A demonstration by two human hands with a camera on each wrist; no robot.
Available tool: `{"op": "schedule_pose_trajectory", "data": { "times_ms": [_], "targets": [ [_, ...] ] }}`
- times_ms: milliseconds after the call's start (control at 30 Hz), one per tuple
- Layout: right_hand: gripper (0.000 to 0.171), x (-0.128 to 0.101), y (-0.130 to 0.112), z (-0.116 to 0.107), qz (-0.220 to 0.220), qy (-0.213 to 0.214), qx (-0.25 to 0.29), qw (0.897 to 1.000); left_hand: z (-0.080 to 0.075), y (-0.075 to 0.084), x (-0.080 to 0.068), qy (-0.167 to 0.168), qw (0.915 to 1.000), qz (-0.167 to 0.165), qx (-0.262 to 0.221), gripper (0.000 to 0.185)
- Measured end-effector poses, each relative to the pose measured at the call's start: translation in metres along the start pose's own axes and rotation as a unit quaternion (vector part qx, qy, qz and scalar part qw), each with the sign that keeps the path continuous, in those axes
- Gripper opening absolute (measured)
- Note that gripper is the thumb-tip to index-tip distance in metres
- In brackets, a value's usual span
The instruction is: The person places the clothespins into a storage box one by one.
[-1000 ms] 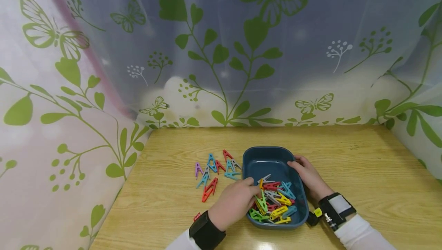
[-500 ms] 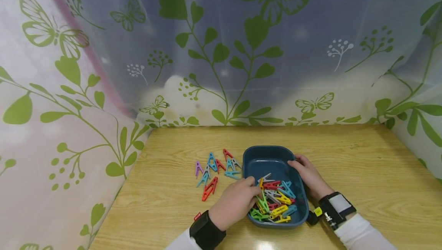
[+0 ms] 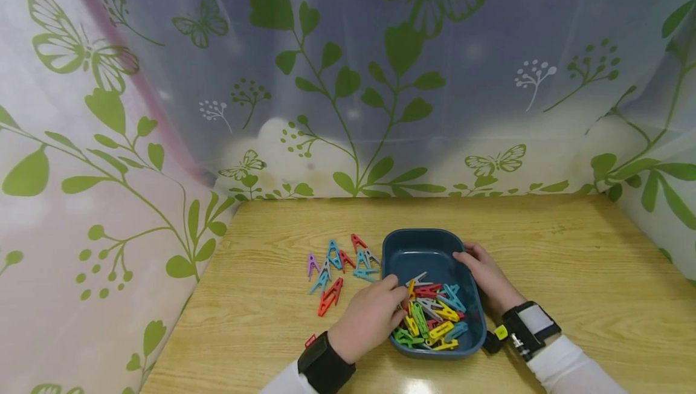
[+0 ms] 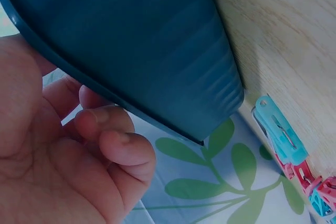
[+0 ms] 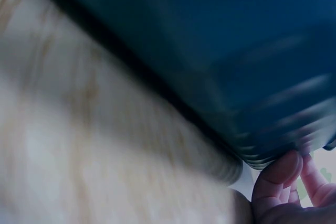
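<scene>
A dark blue plastic basin (image 3: 421,240) stands on the table with a heap of mixed-colour clothespins (image 3: 435,321) in its near half. My left hand (image 3: 367,318) reaches over the basin's left rim, fingers curled, fingertips among the clothespins. A green clothespin (image 3: 420,319) lies just right of those fingertips. In the left wrist view the index fingertip and thumb are hidden behind the basin wall, and I cannot tell if they pinch a clothespin. My right hand (image 3: 489,276) grips the basin's right rim, thumb over the edge and fingers against the outer wall.
Left of the basin, several loose clothespins lie on the wooden table (image 3: 261,297), among them a purple one (image 3: 312,265) and a red one (image 3: 330,297). A leaf-and-butterfly patterned curtain (image 3: 348,80) hangs along the back and sides.
The green clothespin, earlier tilted up by the left fingertips, now lies flatter on the heap, apart from them. The left fingers have shifted slightly; the right hand and basin stay put.
</scene>
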State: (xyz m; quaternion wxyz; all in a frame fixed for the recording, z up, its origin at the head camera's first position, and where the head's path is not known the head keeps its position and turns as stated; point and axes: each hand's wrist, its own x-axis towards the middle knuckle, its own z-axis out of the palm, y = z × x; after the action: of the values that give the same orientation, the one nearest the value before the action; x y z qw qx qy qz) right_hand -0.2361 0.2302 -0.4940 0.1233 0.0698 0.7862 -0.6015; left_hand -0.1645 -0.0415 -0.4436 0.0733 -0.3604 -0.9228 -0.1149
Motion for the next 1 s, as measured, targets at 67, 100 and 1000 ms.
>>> {"op": "schedule_pose_trajectory", "data": {
  "times_ms": [67, 100, 1000],
  "targets": [
    [0.069, 0.0, 0.0, 0.0, 0.001, 0.0, 0.001, 1.0, -0.001, -0.002, 0.0, 0.002, 0.9999, -0.006, -0.013, 0.005],
    [0.069, 0.001, 0.0, 0.0, 0.001, 0.001, 0.0, 1.0, -0.002, -0.004, -0.001, 0.005, 0.9997, -0.012, -0.022, 0.005],
    [0.065, -0.001, 0.0, 0.001, -0.008, 0.001, 0.0, 1.0, 0.002, -0.068, -0.037, 0.053, 0.9667, -0.249, 0.022, 0.028]
  ]
}}
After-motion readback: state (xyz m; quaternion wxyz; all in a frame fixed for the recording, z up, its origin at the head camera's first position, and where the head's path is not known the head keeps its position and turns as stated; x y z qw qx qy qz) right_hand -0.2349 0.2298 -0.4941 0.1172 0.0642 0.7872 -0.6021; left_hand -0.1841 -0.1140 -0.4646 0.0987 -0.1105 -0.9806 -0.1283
